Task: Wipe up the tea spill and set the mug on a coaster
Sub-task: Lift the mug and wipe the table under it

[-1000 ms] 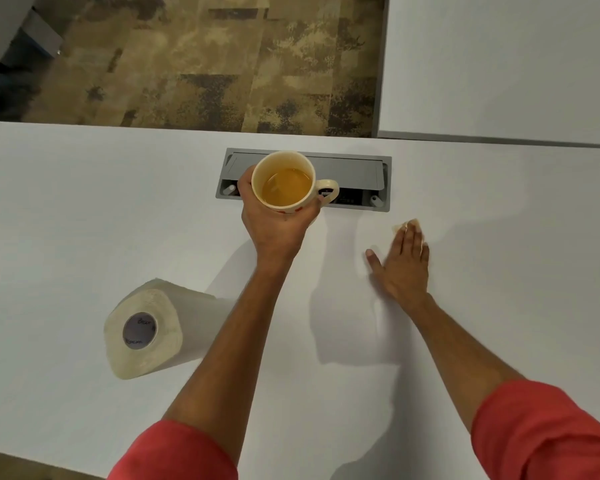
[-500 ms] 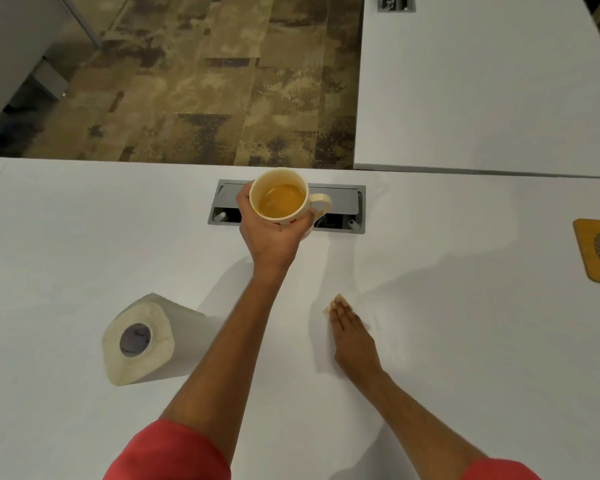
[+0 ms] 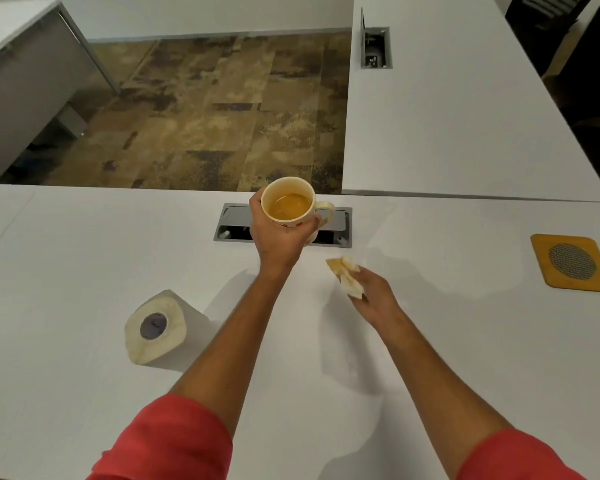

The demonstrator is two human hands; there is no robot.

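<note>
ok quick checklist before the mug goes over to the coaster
1. Mug held securely: ok, the left hand wraps its body, off the table.
2. Mug level: ok, upright, tea below the rim.
3. Coaster free: ok, nothing on it, far right of the table.
4. Path clear: ok, bare table between.
5. Spill wiped: cannot tell, no obvious puddle but glare on the white top.
6. Paper towel out of the way: not ok, the right hand holds the stained wad between mug and coaster.

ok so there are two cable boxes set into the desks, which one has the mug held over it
The near cable box, in the desk with the paper towel roll; the left hand holds the mug over it. The far box sits apart.
</note>
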